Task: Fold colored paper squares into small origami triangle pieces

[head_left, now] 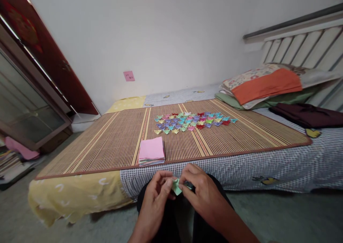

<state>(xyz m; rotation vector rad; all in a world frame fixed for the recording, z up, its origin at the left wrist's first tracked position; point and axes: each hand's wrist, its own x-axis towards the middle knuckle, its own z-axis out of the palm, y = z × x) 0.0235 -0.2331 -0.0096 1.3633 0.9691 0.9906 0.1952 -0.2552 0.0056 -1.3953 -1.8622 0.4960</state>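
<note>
A small light green folded paper [177,187] is pinched between my two hands, just above my knees. My left hand [158,188] grips its left side with thumb and fingers. On its right side the fingers of my right hand [197,182] close over the paper and hide part of it. A square stack of coloured paper [152,149], pink on top, lies on the mat's near edge ahead of my left hand. Farther back, several rows of small folded paper pieces [191,121] in many colours are laid out on the mat.
A striped bamboo mat [107,139] covers the bed, over a yellow and checked sheet [80,193]. Pillows [268,84] and a folded dark cloth [308,114] lie at the right by the white headboard [305,45]. A pink note [129,76] is on the wall.
</note>
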